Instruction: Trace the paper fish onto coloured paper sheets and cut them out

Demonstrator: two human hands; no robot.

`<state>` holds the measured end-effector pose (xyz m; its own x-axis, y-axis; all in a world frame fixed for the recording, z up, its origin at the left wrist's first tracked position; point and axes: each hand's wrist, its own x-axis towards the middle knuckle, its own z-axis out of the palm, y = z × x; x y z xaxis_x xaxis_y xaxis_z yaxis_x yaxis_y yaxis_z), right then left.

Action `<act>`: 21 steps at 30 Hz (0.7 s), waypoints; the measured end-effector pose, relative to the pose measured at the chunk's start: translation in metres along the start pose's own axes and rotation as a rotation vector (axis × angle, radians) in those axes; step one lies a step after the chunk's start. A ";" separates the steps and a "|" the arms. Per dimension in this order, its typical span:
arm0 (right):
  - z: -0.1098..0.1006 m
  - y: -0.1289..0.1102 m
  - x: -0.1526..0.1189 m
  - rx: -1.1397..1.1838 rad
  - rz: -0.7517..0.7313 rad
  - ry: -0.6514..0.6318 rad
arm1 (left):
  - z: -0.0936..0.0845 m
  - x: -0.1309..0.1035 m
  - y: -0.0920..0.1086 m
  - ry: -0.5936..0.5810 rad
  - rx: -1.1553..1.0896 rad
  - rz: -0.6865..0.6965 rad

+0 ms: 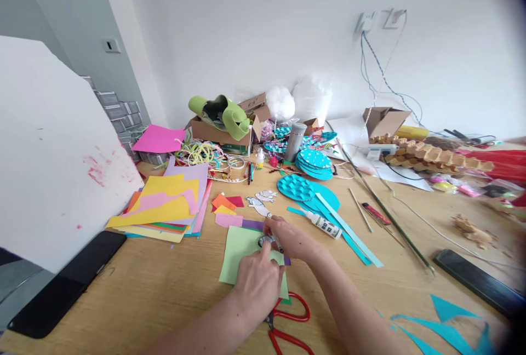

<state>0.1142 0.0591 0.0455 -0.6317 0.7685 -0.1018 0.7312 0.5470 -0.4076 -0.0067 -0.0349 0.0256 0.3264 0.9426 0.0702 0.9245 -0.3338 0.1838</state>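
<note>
In the head view, the right hand (pixel 289 236) has its grip closed around a pen (pixel 279 244) over pale green paper (pixel 236 256). The left hand's (pixel 257 278) index finger touches a fish cutout (pixel 266 241) on that paper; whether its curled fingers hold anything, I cannot tell. Red-handled scissors (pixel 269 320) lie beside the paper, toward the desk's (pixel 189 300) front edge.

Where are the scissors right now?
In the head view, the red-handled scissors lie at the bottom edge, just right of centre, on the table between the left hand and the right forearm.
</note>
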 end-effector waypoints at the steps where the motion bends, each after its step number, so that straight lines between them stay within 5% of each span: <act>1: 0.000 0.000 0.000 -0.002 -0.002 0.008 | -0.001 0.000 0.000 -0.010 0.000 -0.004; 8: -0.006 0.006 -0.004 0.165 -0.124 0.066 | -0.002 0.001 -0.001 -0.061 -0.010 0.002; 12: -0.019 0.020 -0.001 0.257 -0.105 0.238 | 0.000 0.001 -0.002 -0.046 -0.016 0.032; 16: -0.028 0.041 0.020 0.224 0.025 0.437 | 0.002 0.001 -0.003 -0.044 -0.027 0.057; 21: -0.028 0.056 0.059 0.094 0.096 0.454 | 0.005 0.003 -0.005 -0.054 -0.036 0.067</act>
<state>0.1247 0.1443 0.0420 -0.3706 0.8929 0.2558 0.7410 0.4503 -0.4981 -0.0092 -0.0304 0.0203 0.3986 0.9166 0.0304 0.8929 -0.3954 0.2153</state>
